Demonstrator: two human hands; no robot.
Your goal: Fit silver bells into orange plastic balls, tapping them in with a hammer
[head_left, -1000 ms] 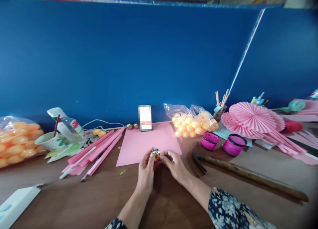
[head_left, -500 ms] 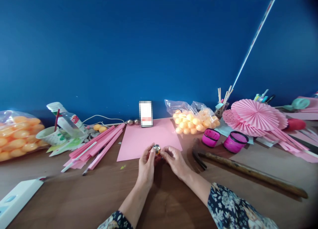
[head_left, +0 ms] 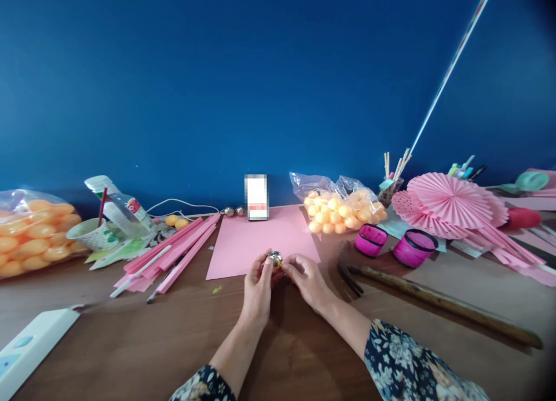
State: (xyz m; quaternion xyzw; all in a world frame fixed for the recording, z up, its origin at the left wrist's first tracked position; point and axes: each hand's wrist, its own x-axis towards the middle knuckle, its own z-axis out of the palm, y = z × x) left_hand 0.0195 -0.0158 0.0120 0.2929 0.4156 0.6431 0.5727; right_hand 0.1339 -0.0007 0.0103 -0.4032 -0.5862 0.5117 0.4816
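A small shiny ball [head_left: 275, 258], silver with a golden lower part, is held between the fingers of my left hand [head_left: 258, 285]. My right hand [head_left: 306, 279] is closed in a pinch at the ball's right side; what its fingertips grip, if anything, is too small to make out. Both hands are over the near edge of a pink sheet of paper [head_left: 256, 239] on the brown table. Two similar silver balls [head_left: 234, 211] sit at the sheet's far left corner, beside an upright phone [head_left: 257, 198] whose screen is blurred out.
Pink paper strips [head_left: 174, 256] and a bag of orange balls [head_left: 35, 233] are at left, near a white power strip [head_left: 39, 337]. Right of the sheet are another bag of orange balls [head_left: 334, 212], magenta wristbands [head_left: 414, 248], a wooden-handled hammer [head_left: 452, 305] and pink paper fans [head_left: 454, 204].
The view has shifted slightly, so the table things appear a little farther right. Both hands keep nearly the same pose around the shiny ball.
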